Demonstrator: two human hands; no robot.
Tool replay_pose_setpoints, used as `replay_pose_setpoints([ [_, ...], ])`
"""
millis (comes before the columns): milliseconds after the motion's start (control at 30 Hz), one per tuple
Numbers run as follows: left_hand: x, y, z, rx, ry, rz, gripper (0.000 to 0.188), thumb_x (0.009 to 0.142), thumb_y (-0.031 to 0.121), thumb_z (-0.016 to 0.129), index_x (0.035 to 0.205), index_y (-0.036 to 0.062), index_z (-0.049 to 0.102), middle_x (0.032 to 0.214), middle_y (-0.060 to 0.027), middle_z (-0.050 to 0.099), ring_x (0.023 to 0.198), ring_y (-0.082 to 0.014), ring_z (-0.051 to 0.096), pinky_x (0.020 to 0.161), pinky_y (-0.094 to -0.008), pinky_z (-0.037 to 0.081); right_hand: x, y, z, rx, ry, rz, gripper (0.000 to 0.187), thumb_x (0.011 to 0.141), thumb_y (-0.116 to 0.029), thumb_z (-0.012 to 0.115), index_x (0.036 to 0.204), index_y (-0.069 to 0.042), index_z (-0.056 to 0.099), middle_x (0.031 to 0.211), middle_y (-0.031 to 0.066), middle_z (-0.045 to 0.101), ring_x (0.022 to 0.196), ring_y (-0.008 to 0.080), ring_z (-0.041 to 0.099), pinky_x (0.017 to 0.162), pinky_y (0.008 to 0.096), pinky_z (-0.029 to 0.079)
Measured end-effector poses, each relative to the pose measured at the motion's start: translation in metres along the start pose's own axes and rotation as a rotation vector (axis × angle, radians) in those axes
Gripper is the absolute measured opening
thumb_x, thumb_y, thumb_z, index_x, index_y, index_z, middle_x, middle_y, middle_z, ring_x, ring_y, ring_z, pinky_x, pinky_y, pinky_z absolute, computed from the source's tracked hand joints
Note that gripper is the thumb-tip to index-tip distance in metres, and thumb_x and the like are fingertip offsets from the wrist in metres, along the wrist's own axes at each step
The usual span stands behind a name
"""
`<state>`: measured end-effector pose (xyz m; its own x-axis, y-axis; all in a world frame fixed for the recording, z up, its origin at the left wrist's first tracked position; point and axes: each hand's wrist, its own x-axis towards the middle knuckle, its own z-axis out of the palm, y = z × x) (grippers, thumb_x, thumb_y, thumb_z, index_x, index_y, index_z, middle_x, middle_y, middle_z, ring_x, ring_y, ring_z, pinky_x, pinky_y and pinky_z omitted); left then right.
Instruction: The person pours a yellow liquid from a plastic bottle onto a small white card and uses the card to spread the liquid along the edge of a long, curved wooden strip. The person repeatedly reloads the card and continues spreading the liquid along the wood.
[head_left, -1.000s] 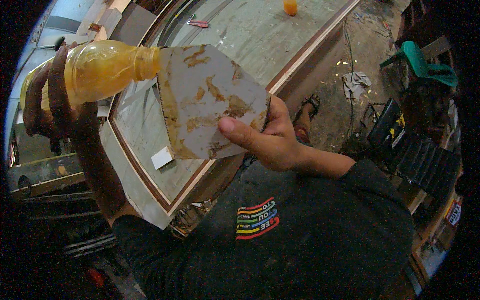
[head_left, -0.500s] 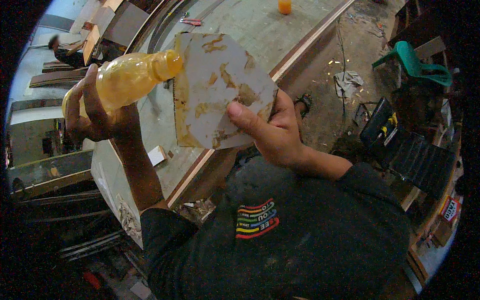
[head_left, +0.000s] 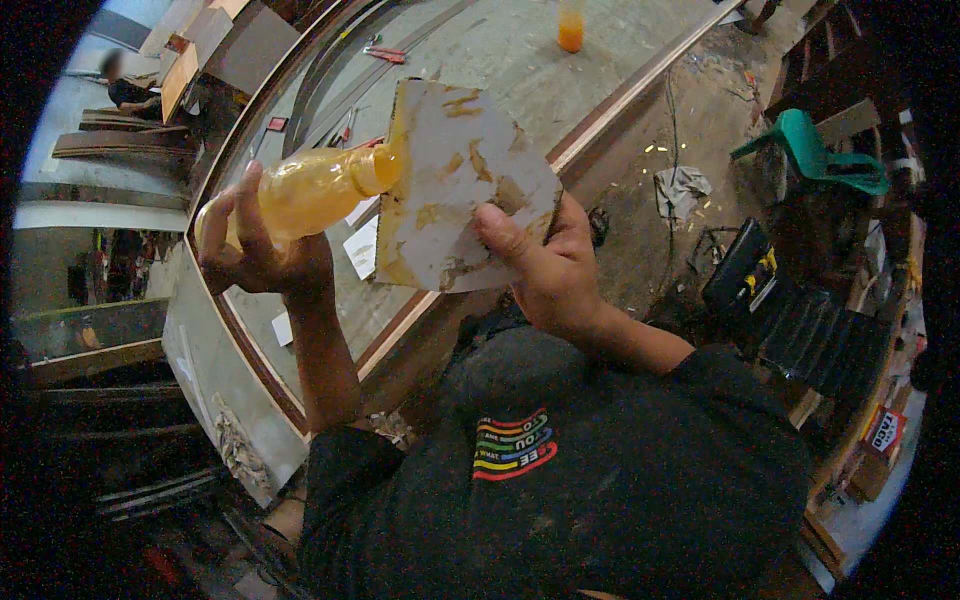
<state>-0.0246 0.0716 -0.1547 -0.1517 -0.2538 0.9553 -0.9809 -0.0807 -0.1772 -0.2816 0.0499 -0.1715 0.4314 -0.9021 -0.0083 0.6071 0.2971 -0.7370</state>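
Observation:
My left hand (head_left: 265, 250) is wrapped round a clear plastic bottle (head_left: 320, 192) coated inside with something yellow-orange. The bottle lies tilted almost on its side, its open mouth pointing right at the left edge of a board. That board (head_left: 445, 175) is a flat, whitish, many-sided piece smeared with brownish-yellow patches, and a yellow stain runs down its left side. My right hand (head_left: 552, 268) grips its lower right corner, thumb on the smeared face and fingers behind. Whether mouth and board touch, I cannot tell.
Below my hands stretches a large grey worktop (head_left: 490, 65) with a wooden rim. On it are an orange-filled bottle (head_left: 570, 32), red-handled tools (head_left: 384, 54) and white scraps (head_left: 362, 248). To the right stand a green plastic chair (head_left: 800, 150) and a black chair (head_left: 825, 325). A person (head_left: 130, 92) is at far left.
Both hands, with bottle and board, sit slightly farther right in the picture. The bottle's mouth is slightly lower against the board's left edge. The background has shifted as the view moved.

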Motion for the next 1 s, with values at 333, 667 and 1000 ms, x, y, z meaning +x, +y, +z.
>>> replay_pose_setpoints([
  [333, -0.016, 0.017, -0.011, 0.019, -0.032, -0.130, 0.049, 0.077, 0.022, 0.086, 0.122, 0.0177, 0.068, 0.115, -0.0027, 0.053, 0.111, -0.0228, 0.049, 0.094, -0.0376, 0.041, 0.004, 0.002, -0.002, 0.029, 0.042, 0.003, 0.035, 0.094, -0.016, 0.073, 0.124, -0.003, 0.060, 0.113, 0.0072, 0.070, 0.098, 0.0171, 0.068, 0.087, 0.0343, 0.057],
  [667, -0.028, 0.007, -0.027, 0.079, -0.056, -0.093, 0.043, 0.082, 0.030, 0.082, 0.121, 0.0153, 0.068, 0.114, -0.0040, 0.053, 0.112, -0.0237, 0.048, 0.095, -0.0391, 0.045, 0.015, 0.007, -0.004, 0.015, 0.047, -0.086, 0.036, 0.093, -0.015, 0.074, 0.124, -0.003, 0.059, 0.114, 0.0066, 0.070, 0.101, 0.0179, 0.067, 0.089, 0.0353, 0.056],
  [1000, -0.036, 0.007, -0.040, 0.118, -0.082, -0.091, 0.041, 0.081, 0.029, 0.083, 0.118, 0.0165, 0.070, 0.113, -0.0044, 0.053, 0.111, -0.0229, 0.049, 0.091, -0.0376, 0.048, 0.021, 0.005, -0.003, 0.161, 0.082, 0.007, 0.035, 0.095, -0.010, 0.069, 0.127, -0.002, 0.056, 0.118, 0.0095, 0.068, 0.103, 0.0210, 0.068, 0.089, 0.0379, 0.058],
])
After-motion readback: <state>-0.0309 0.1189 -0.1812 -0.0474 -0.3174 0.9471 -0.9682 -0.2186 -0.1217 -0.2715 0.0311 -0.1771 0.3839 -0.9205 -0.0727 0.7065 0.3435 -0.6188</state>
